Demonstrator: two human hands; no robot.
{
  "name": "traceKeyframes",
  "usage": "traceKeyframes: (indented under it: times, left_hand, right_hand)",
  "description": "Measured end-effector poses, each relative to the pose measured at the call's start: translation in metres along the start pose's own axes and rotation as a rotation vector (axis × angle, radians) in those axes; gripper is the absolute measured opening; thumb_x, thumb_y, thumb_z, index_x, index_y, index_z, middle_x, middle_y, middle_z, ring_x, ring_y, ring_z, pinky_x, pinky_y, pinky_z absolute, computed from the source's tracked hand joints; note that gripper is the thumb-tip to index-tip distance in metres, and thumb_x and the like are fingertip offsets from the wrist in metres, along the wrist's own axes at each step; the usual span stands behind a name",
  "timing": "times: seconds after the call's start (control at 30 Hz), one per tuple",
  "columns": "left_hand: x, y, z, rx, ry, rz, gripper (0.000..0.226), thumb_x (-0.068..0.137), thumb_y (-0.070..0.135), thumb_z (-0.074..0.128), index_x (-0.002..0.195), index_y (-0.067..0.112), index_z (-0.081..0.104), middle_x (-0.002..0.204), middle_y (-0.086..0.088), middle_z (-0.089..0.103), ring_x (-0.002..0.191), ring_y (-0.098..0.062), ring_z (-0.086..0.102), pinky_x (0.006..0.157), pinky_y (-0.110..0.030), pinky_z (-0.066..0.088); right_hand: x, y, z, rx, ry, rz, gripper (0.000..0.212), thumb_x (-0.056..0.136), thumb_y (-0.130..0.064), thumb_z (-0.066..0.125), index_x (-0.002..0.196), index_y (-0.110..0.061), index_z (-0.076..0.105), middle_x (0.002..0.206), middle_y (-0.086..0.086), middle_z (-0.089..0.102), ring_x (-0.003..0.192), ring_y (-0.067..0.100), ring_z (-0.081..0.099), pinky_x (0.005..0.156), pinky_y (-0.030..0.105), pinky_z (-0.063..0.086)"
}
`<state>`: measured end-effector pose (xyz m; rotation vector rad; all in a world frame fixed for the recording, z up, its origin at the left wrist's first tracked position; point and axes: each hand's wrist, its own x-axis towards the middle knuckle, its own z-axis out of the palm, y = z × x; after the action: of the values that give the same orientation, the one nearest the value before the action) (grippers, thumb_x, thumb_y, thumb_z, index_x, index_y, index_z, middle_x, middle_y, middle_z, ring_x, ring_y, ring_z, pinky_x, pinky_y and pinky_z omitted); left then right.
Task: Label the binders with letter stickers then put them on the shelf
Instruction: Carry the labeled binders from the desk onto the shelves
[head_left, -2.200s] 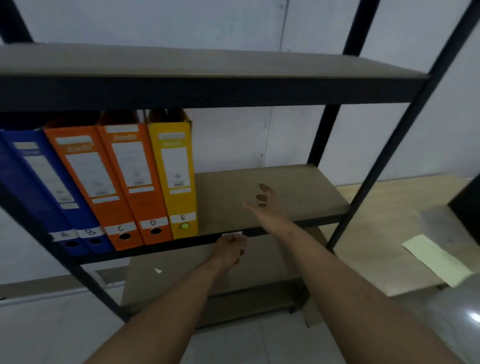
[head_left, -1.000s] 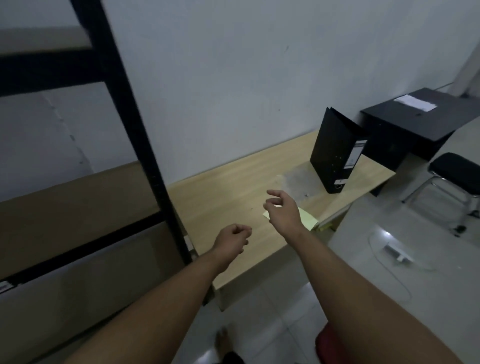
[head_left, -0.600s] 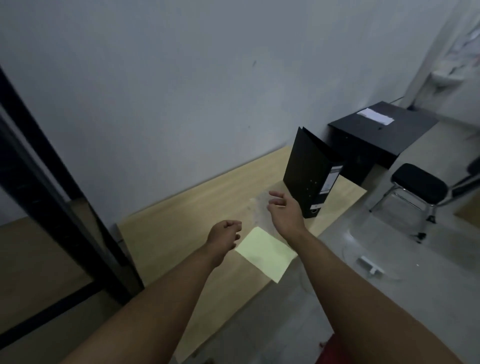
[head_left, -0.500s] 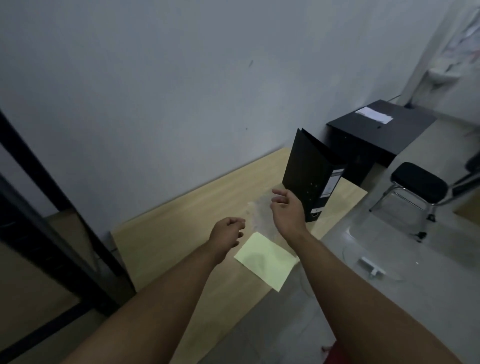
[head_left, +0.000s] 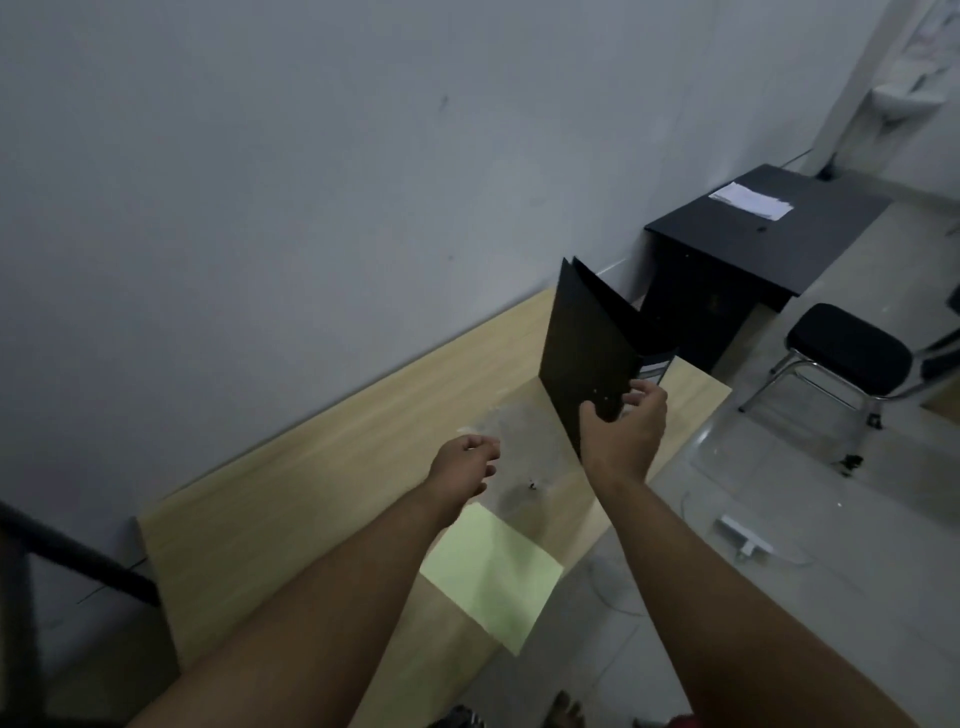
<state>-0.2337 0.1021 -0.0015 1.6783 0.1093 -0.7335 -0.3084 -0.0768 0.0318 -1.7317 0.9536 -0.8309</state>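
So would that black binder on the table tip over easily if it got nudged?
Probably yes: the black binder stands upright on a narrow base. It looks stiff: its flat cover shows no bend where the right hand grips its lower corner. Weight I cannot judge, since its contents are hidden.

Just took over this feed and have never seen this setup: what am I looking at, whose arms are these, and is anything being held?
No machine here: these are a person's two bare arms, filmed by one wide-angle camera worn on their head, looking forward and down. On the wooden table a pale yellow sheet lies flat and a black binder stands. The right hand grips the binder's lower edge. The left hand hovers with curled fingers; whether it holds anything is unclear.
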Motion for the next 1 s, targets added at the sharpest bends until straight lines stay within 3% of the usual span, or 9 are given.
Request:
traceKeyframes:
  times: [0.1,0.23,0.33,0.43,0.53,0.57,0.63,0.77,1.0]
  left_hand:
    - [0.029,0.016,0.059,0.060,-0.048,-0.002,0.019,0.103,0.028,0.065,0.118,0.018,0.071,0.116,-0.001,0.071,0.099,-0.018,0.068,0.077,-0.031,0.054]
    - [0.059,0.037,0.128,0.124,-0.099,-0.022,0.024,0.108,0.031,0.058,0.126,0.020,0.068,0.122,0.001,0.067,0.109,-0.018,0.065,0.088,-0.034,0.056]
    - [0.076,0.052,0.164,0.142,-0.108,-0.053,0.019,0.110,0.031,0.054,0.121,0.022,0.066,0.117,0.006,0.065,0.108,-0.015,0.064,0.092,-0.036,0.054]
    - [0.091,0.061,0.189,0.142,-0.081,-0.097,0.016,0.111,0.029,0.052,0.118,0.023,0.065,0.110,0.006,0.068,0.104,-0.013,0.065,0.093,-0.037,0.055]
    - [0.102,0.066,0.201,0.142,-0.068,-0.132,0.019,0.110,0.030,0.053,0.122,0.020,0.065,0.108,0.006,0.070,0.102,-0.012,0.066,0.090,-0.037,0.054]
    - [0.106,0.067,0.203,0.140,-0.062,-0.144,0.021,0.110,0.029,0.053,0.125,0.019,0.064,0.110,0.004,0.070,0.103,-0.014,0.066,0.090,-0.037,0.054]
    - [0.114,0.069,0.206,0.130,-0.043,-0.175,0.023,0.111,0.029,0.051,0.127,0.017,0.064,0.111,0.004,0.070,0.104,-0.015,0.067,0.091,-0.038,0.055]
    - [0.122,0.067,0.207,0.108,-0.024,-0.214,0.021,0.112,0.030,0.050,0.122,0.018,0.064,0.111,0.005,0.070,0.099,-0.013,0.068,0.090,-0.037,0.054]
    - [0.125,0.051,0.203,0.113,-0.011,-0.242,0.012,0.111,0.030,0.052,0.112,0.026,0.064,0.120,0.003,0.069,0.112,-0.019,0.066,0.095,-0.038,0.054]
  right_hand:
    - [0.052,0.020,-0.012,-0.030,0.022,0.028,0.082,0.081,-0.027,0.094,0.142,-0.025,0.040,0.138,0.000,0.049,0.127,0.022,0.053,0.102,0.050,0.060]
    - [0.110,0.043,-0.021,-0.044,-0.120,0.014,0.108,0.073,-0.037,0.099,0.154,-0.034,0.027,0.153,0.003,0.043,0.140,0.024,0.046,0.112,0.046,0.053]
    - [0.140,0.059,-0.020,-0.047,-0.190,-0.006,0.117,0.070,-0.040,0.100,0.157,-0.040,0.022,0.160,0.002,0.038,0.146,0.025,0.043,0.116,0.048,0.050]
    - [0.158,0.071,-0.018,0.006,-0.267,0.021,0.121,0.068,-0.036,0.102,0.158,-0.038,0.021,0.157,-0.003,0.044,0.141,0.021,0.050,0.109,0.035,0.055]
    - [0.168,0.079,-0.017,0.070,-0.371,0.057,0.117,0.070,-0.028,0.102,0.158,-0.037,0.026,0.138,-0.013,0.055,0.121,0.010,0.058,0.082,0.002,0.050]
    - [0.171,0.081,-0.015,0.078,-0.398,0.059,0.115,0.070,-0.026,0.102,0.158,-0.036,0.029,0.130,-0.018,0.056,0.113,0.005,0.060,0.074,-0.002,0.048]
    - [0.177,0.086,-0.010,0.087,-0.433,0.060,0.112,0.070,-0.022,0.102,0.157,-0.034,0.033,0.119,-0.029,0.054,0.101,-0.012,0.060,0.069,-0.003,0.046]
    - [0.184,0.096,-0.006,0.097,-0.471,0.059,0.106,0.070,-0.017,0.102,0.152,-0.031,0.037,0.118,-0.035,0.049,0.098,-0.035,0.051,0.073,-0.004,0.045]
    - [0.193,0.104,0.010,0.065,-0.442,0.011,0.081,0.069,-0.021,0.103,0.134,-0.035,0.057,0.116,-0.027,0.067,0.104,-0.020,0.063,0.085,0.006,0.053]
